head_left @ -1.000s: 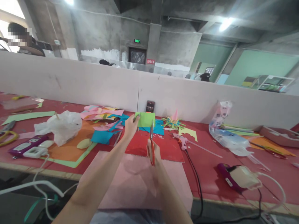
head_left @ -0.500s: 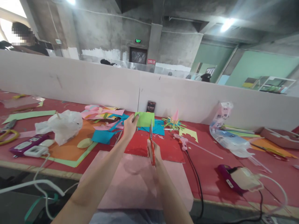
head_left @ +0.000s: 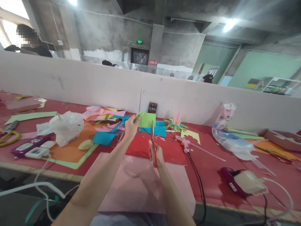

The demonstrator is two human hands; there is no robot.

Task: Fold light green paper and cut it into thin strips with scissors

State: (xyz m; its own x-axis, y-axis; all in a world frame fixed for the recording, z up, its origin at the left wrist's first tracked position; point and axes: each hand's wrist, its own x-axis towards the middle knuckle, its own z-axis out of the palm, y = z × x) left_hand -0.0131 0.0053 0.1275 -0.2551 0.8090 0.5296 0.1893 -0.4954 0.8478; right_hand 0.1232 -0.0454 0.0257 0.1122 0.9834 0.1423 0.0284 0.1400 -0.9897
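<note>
My left hand (head_left: 131, 126) pinches the left edge of a bright green sheet of paper (head_left: 145, 119), held up above the table. In my right hand (head_left: 157, 153) is a pair of scissors (head_left: 154, 147) with red handles, the blades pointing up and away from me. Their tips meet the lower right part of the green paper. Beneath both hands lie a red sheet (head_left: 171, 150) and a pink board (head_left: 131, 191). Blue paper (head_left: 160, 129) is behind the green piece.
At right are a pink glue gun (head_left: 185, 143), a spiky paper ornament (head_left: 176, 121), a plastic bag (head_left: 235, 144) and a purple power strip (head_left: 231, 182). Left are crumpled white plastic (head_left: 68, 125), a second power strip (head_left: 29, 147) and yellow-handled scissors (head_left: 11, 137). A pale partition (head_left: 98, 84) runs behind; a person (head_left: 33, 44) is beyond it.
The view has shifted very slightly. Both hands, the green paper and the scissors keep nearly the same positions.
</note>
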